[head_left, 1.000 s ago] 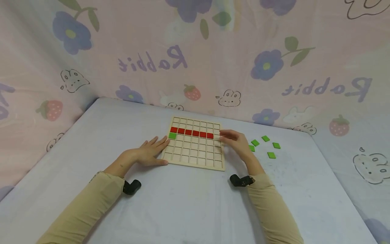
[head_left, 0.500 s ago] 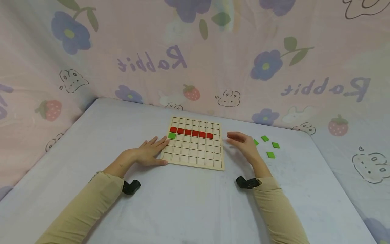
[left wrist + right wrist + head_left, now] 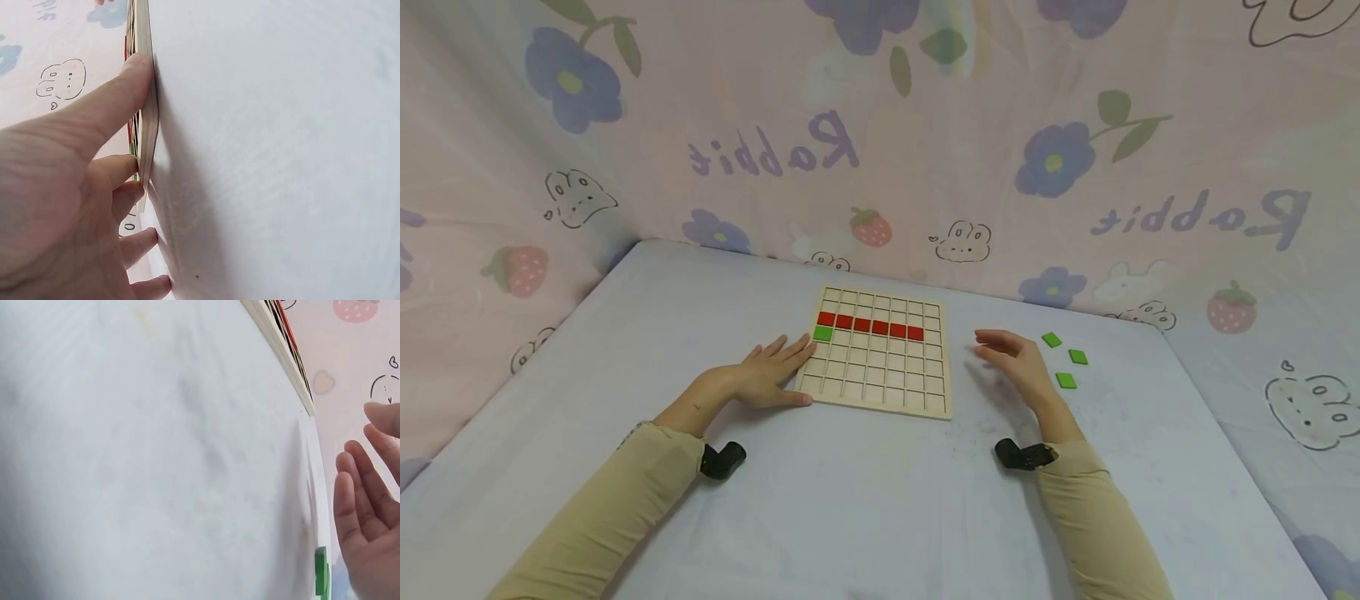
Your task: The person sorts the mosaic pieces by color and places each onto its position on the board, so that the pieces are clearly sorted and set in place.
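Observation:
A wooden grid board lies flat on the table. A row of several red tiles fills most of its third row, and one green tile sits just below the leftmost red one. My left hand rests at the board's left side with fingers spread, and in the left wrist view its thumb and fingertips touch the board's edge. To the right of the board, my right hand hovers over the table, its fingers loosely bent and holding nothing. Three loose green tiles show just beyond it.
The white-covered table extends around the board. A patterned cloth with flowers and rabbits hangs behind and at the sides. A small black camera is worn at the right wrist, another black camera at the left.
My right hand has moved rightward from the board's right edge toward the loose green tiles, now covering some seen before. The left hand and the tiles on the board have stayed put.

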Action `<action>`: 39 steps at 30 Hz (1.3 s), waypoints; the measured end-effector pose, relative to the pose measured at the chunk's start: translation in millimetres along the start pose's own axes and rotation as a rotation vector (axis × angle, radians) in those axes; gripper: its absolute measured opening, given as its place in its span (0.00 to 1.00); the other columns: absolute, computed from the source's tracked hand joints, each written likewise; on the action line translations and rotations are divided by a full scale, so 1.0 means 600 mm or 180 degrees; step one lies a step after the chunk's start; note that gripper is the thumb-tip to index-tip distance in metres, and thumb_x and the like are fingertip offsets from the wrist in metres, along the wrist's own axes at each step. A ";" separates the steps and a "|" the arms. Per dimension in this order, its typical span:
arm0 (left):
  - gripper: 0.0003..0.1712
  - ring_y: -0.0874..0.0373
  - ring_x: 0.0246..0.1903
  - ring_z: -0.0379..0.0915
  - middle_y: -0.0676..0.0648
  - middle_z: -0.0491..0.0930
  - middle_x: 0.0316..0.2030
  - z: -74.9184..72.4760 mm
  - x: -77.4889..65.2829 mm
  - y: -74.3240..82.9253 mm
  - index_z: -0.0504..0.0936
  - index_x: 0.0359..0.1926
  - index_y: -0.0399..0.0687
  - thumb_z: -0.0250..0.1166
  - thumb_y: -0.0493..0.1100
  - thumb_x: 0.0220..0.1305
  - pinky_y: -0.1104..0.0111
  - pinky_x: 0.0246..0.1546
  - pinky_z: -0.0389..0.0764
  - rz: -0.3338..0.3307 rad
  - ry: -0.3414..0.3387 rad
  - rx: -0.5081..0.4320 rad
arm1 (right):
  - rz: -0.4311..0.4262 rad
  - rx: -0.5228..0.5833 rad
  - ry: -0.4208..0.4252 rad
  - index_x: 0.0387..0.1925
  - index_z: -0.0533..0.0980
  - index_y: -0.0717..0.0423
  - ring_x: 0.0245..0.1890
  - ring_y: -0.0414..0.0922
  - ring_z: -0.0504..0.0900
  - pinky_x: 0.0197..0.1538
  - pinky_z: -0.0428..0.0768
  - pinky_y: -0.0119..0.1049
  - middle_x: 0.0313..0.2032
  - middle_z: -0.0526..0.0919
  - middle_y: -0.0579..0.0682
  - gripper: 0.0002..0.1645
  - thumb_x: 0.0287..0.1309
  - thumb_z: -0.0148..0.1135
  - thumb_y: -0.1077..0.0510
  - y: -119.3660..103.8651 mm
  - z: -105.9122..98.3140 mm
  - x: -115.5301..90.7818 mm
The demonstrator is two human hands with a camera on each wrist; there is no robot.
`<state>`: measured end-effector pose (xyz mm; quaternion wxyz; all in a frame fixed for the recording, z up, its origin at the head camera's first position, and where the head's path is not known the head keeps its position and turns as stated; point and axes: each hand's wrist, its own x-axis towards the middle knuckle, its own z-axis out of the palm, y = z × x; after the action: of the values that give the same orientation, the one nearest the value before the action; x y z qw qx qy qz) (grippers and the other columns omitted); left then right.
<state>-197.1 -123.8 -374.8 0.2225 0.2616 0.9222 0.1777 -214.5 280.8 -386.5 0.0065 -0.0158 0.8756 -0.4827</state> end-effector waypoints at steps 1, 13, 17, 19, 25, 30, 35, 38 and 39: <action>0.50 0.34 0.73 0.25 0.39 0.34 0.76 0.000 0.000 0.000 0.41 0.76 0.42 0.57 0.59 0.67 0.37 0.68 0.33 -0.0003 -0.0007 -0.0004 | 0.0013 -0.0014 0.0002 0.61 0.73 0.56 0.42 0.27 0.76 0.48 0.72 0.23 0.58 0.78 0.58 0.28 0.61 0.63 0.49 0.001 -0.002 -0.001; 0.49 0.33 0.73 0.26 0.38 0.35 0.76 -0.002 -0.003 0.006 0.42 0.75 0.41 0.57 0.58 0.67 0.37 0.68 0.34 0.0004 0.0001 -0.0047 | 0.0157 -0.0084 0.0124 0.61 0.73 0.57 0.56 0.42 0.74 0.52 0.71 0.27 0.60 0.76 0.57 0.28 0.62 0.62 0.51 0.021 -0.013 -0.004; 0.49 0.33 0.73 0.26 0.38 0.35 0.76 0.000 -0.001 0.003 0.41 0.76 0.42 0.57 0.59 0.67 0.37 0.68 0.33 0.0013 0.0002 -0.0043 | 0.0176 -0.0112 0.0114 0.61 0.72 0.59 0.63 0.51 0.69 0.59 0.69 0.36 0.62 0.73 0.59 0.28 0.62 0.62 0.53 0.024 -0.023 -0.008; 0.49 0.33 0.73 0.26 0.39 0.35 0.76 0.001 -0.001 0.001 0.41 0.76 0.42 0.57 0.58 0.67 0.37 0.68 0.33 0.0018 0.0003 -0.0046 | 0.0206 -0.0110 0.0114 0.62 0.72 0.60 0.64 0.53 0.68 0.60 0.68 0.39 0.63 0.72 0.59 0.28 0.62 0.62 0.53 0.024 -0.029 -0.011; 0.50 0.33 0.73 0.26 0.38 0.35 0.76 0.000 -0.002 0.001 0.42 0.75 0.42 0.57 0.59 0.67 0.37 0.68 0.32 0.0046 0.0008 -0.0084 | 0.0332 -0.0030 0.0080 0.64 0.69 0.60 0.67 0.55 0.64 0.62 0.67 0.41 0.66 0.67 0.61 0.31 0.62 0.62 0.54 0.028 -0.040 -0.016; 0.50 0.34 0.73 0.25 0.39 0.34 0.76 -0.001 -0.002 0.001 0.41 0.75 0.42 0.58 0.59 0.66 0.38 0.69 0.32 0.0034 -0.0002 -0.0080 | 0.0409 -0.0112 0.0088 0.64 0.69 0.61 0.67 0.55 0.63 0.64 0.66 0.47 0.67 0.67 0.61 0.32 0.62 0.63 0.53 0.033 -0.045 -0.016; 0.50 0.34 0.73 0.25 0.39 0.34 0.76 0.000 0.001 0.001 0.41 0.76 0.42 0.57 0.58 0.67 0.38 0.69 0.33 0.0018 -0.0015 -0.0053 | 0.0495 -0.0159 0.0096 0.64 0.69 0.61 0.66 0.54 0.65 0.61 0.67 0.42 0.65 0.68 0.61 0.31 0.62 0.62 0.54 0.034 -0.048 -0.017; 0.49 0.34 0.73 0.26 0.39 0.35 0.76 0.000 0.003 0.000 0.41 0.76 0.42 0.57 0.59 0.67 0.38 0.69 0.33 0.0010 -0.0013 -0.0038 | 0.0527 -0.0138 0.0096 0.64 0.68 0.62 0.66 0.54 0.65 0.61 0.67 0.40 0.66 0.68 0.62 0.31 0.61 0.62 0.56 0.035 -0.050 -0.018; 0.49 0.33 0.73 0.26 0.38 0.35 0.76 0.000 0.003 0.000 0.41 0.76 0.42 0.57 0.59 0.67 0.38 0.69 0.33 0.0012 -0.0008 -0.0037 | 0.0532 -0.0134 0.0097 0.64 0.69 0.62 0.66 0.54 0.65 0.60 0.68 0.37 0.66 0.68 0.62 0.31 0.61 0.62 0.57 0.036 -0.051 -0.018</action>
<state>-198.3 -122.9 -375.4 0.2248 0.2622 0.9204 0.1832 -205.1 318.3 -388.4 0.0330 0.0646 0.8838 -0.4621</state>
